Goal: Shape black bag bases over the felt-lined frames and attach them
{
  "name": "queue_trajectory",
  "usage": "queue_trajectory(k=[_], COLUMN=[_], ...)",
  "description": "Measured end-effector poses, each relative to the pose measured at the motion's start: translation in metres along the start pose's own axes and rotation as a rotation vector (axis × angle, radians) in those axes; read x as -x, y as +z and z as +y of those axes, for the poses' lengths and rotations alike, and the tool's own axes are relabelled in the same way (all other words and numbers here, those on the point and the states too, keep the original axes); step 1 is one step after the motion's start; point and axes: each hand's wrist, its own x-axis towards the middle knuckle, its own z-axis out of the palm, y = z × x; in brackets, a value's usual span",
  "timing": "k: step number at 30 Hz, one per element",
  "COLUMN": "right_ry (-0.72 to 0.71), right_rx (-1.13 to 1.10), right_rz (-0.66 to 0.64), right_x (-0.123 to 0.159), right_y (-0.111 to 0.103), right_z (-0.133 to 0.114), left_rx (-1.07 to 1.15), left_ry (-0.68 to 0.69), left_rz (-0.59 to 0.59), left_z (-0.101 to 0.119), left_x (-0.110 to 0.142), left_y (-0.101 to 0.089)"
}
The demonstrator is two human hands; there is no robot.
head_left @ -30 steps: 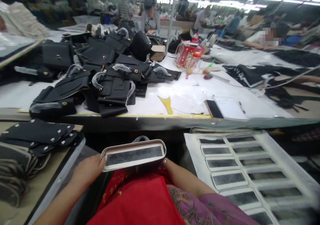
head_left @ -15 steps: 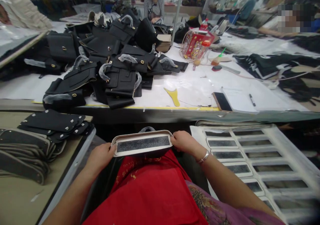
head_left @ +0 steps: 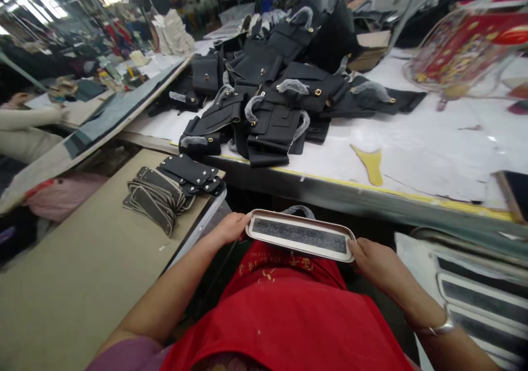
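Between my two hands, above my lap, is a handbag [head_left: 299, 236], its long cream-edged end with a dark grey strip facing up. Part of a plastic-wrapped handle [head_left: 299, 211] shows just behind it; the rest of the bag's body is hidden below. My left hand [head_left: 231, 228] pinches the left end of the rim, the thumb on top. At the right end, my right hand [head_left: 373, 258] grips the rim with its thumb against the inner edge.
Black handbags [head_left: 276, 107] are heaped on the white table [head_left: 437, 145]. A yellow piece [head_left: 370, 164] and a phone [head_left: 513, 192] lie there. Studded dark panels [head_left: 159, 192] are stacked on a board at left. Cream panels with dark strips [head_left: 482, 299] lie at right. A co-worker's arm [head_left: 33, 119] shows far left.
My view has swung to the left, so the scene shifts right. The handbag's end tilts differently, its right side now lower. Both hands keep their hold on it.
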Motion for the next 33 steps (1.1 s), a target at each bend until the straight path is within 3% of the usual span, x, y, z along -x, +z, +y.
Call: queue_trajectory(k=[4,10,13,19,23,28,33], right_ry=[0.057,-0.024,-0.062,-0.005,-0.002,-0.009,0.037], right_rx=[-0.100,0.114,0.159,0.126,0.096,0.068,-0.023], right_rz=[-0.057,0.028,0.046,0.005,0.000,-0.003,-0.040], right_x=[0.002,0.004,0.005,0.006,0.006,0.006,0.005], right_y=[-0.003,-0.003,-0.002,-0.005,-0.004,-0.006,-0.007], right_z=[0.003,0.003,0.002,-0.004,-0.003,-0.003,-0.002], left_rx=[0.267,-0.199,-0.251,-0.265,-0.110,0.322,0.556], left_ry=[-0.045,0.108,0.122,0.178,0.209,0.174,0.174], left_rz=[-0.091,0.059,0.079,0.071,-0.003,-0.192,-0.211], left_z=[-0.003,0.008,0.012,0.015,0.005,-0.023,-0.039], left_x=[0.005,0.009,0.006,0.000,-0.002,-0.011,-0.019], left_y=[-0.001,-0.006,-0.007,-0.008,-0.012,-0.006,0.013])
